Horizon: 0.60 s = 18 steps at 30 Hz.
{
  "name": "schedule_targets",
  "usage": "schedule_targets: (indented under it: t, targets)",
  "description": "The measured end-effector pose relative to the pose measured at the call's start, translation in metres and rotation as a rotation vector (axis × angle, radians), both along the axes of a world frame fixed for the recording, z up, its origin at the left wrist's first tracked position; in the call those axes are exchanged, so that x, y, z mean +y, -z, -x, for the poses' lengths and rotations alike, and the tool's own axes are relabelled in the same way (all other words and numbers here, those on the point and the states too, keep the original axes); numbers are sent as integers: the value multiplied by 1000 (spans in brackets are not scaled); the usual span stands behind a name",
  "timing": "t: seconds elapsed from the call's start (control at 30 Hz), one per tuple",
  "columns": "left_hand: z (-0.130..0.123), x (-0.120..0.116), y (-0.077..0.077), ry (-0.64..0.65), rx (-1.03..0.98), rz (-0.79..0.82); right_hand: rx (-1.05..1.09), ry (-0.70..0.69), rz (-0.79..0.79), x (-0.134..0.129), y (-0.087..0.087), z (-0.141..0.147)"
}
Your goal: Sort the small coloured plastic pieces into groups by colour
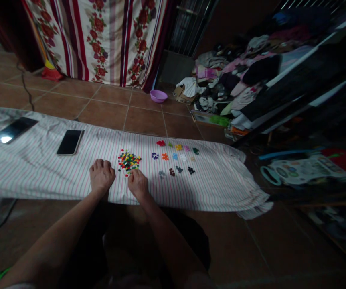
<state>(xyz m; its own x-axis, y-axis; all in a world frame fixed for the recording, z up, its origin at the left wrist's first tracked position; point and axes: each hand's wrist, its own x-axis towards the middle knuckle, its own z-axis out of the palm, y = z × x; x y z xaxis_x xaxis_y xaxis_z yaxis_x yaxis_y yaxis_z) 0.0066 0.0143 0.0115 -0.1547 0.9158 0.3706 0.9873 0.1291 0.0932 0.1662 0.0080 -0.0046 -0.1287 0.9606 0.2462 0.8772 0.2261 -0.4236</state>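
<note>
A heap of small mixed-colour pieces [129, 160] lies on a striped cloth [100, 138]. My right hand [138, 185] is closed at the heap's near edge, fingertips pressed together; whatever they hold is too small to make out. Left of the heap, my left hand [102, 176] rests palm down on the cloth, fingers slightly bent and holding nothing visible. To the right sit several little single-colour groups, among them red pieces [160, 143], yellow pieces [179, 147], orange pieces [164, 156], brown pieces [172, 172] and black pieces [191, 170].
A phone [69, 142] and a dark glossy device [15, 129] lie on the cloth at left. Beyond it, a purple basin [158, 96] stands on the tiled floor before a floral curtain [112, 40]. Clothes [239, 76] are heaped at the back right.
</note>
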Motion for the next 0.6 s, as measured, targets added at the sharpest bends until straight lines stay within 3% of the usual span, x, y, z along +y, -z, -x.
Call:
schedule_targets:
  t: [0.6]
  targets:
    - [0, 0, -2, 8, -45, -2, 25, -38, 1, 0, -6, -4]
